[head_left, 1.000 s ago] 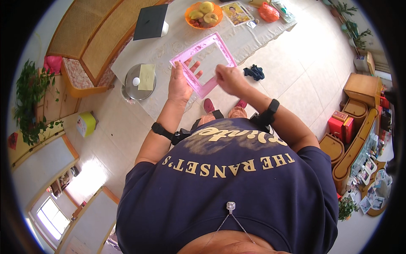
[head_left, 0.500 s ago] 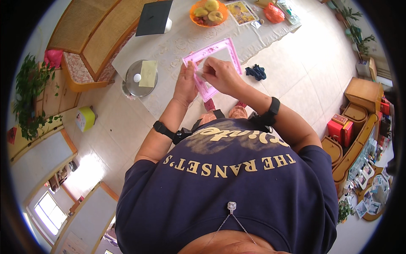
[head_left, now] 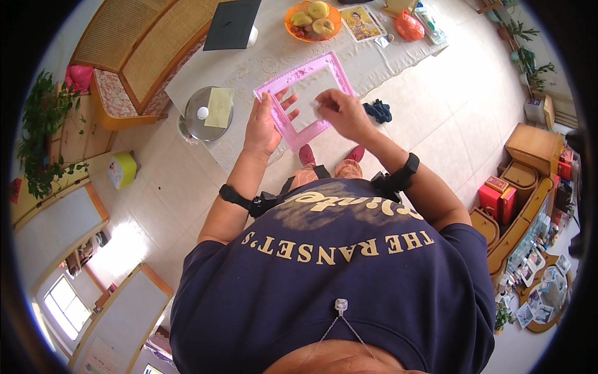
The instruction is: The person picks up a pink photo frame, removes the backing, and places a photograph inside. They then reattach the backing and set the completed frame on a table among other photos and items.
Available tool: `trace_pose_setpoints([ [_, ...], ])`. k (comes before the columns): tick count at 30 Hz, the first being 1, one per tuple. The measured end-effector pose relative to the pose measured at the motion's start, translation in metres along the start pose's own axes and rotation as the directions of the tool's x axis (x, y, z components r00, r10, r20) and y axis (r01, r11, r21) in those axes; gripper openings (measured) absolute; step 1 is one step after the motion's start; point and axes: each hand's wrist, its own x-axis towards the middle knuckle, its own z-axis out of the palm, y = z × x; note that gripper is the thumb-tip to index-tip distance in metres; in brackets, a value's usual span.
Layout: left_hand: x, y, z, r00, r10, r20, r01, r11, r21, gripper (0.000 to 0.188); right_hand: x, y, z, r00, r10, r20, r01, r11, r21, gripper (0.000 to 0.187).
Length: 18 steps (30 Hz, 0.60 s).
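Observation:
A pink picture frame with a raised pattern is held up in front of me, tilted, above the near edge of the table. My left hand grips its left side, thumb on the front and fingers behind; those fingers show through the see-through opening. Over the right part of the opening, my right hand is closed in a pinch on a small white piece, perhaps tissue or cloth. Whether that piece touches a pane cannot be made out.
On the cloth-covered table are an orange fruit bowl, a dark flat panel, a lidded pot, a picture and a red bag. A dark cloth lies beyond my right hand.
My right hand has moved right, away from the frame's left side, uncovering more of the opening. The frame has shifted slightly left, and my left fingers now spread behind it.

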Motion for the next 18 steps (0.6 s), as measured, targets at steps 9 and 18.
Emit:
trace_pose_setpoints([
  [9, -0.020, -0.011, 0.009, 0.997, -0.043, 0.064, 0.041, 0.999, 0.032, 0.041, 0.033, 0.000, -0.016, 0.936, -0.326, -0.135, 0.257, 0.892, -0.371, 0.011],
  [18, -0.015, -0.022, 0.006, 1.000, -0.031, -0.008, 0.030, 0.997, -0.067, 0.037, 0.018, -0.005, 0.017, 0.931, -0.366, 0.013, 0.354, 0.889, -0.289, 0.009],
])
